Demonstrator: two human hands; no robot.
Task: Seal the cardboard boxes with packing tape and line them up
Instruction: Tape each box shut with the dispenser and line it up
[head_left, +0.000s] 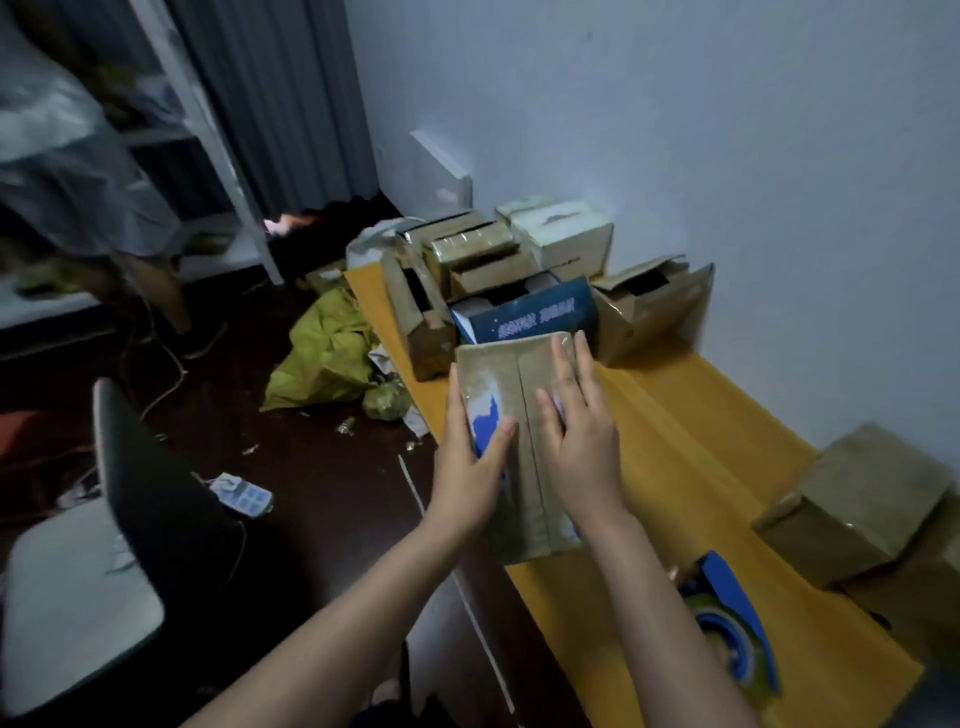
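A flat brown cardboard box (524, 499) with a torn blue-and-white label lies on the yellow table (691, 447), its two top flaps meeting at a centre seam. My left hand (470, 457) grips its left edge, thumb on top. My right hand (576, 421) lies flat on the right flap with straight fingers. A blue tape dispenser (732, 629) with a tape roll sits on the table near my right forearm. Two closed brown boxes (862, 514) stand at the right edge.
Several boxes crowd the far end of the table: an open brown box (649, 306), a dark blue box (530, 312), a white-topped box (566, 234). A chair (83, 571) stands at left. A yellow bag (327, 358) and litter lie on the dark floor.
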